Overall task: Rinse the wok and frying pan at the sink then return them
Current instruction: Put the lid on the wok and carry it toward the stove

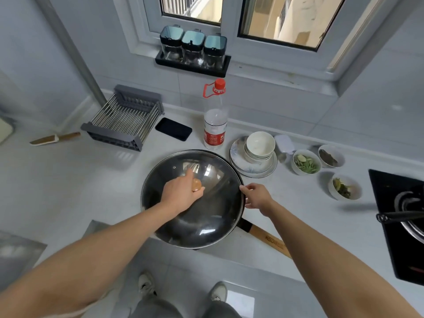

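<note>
My left hand (183,193) curled round wooden knob (196,185) of glass lid (206,212), index finger lying out along glass. My right hand (258,196) fingers loosely spread, fingertips touching lid rim. Lid covers wok (241,222) at bench (91,180) front edge, wok overhanging edge; wooden handle (268,241) runs toward front right. Plates (252,167) just beside wok behind; bench left of wok open. Frying pan (410,216) on stove, cut off at right edge. Wok interior dim under glass.
</note>
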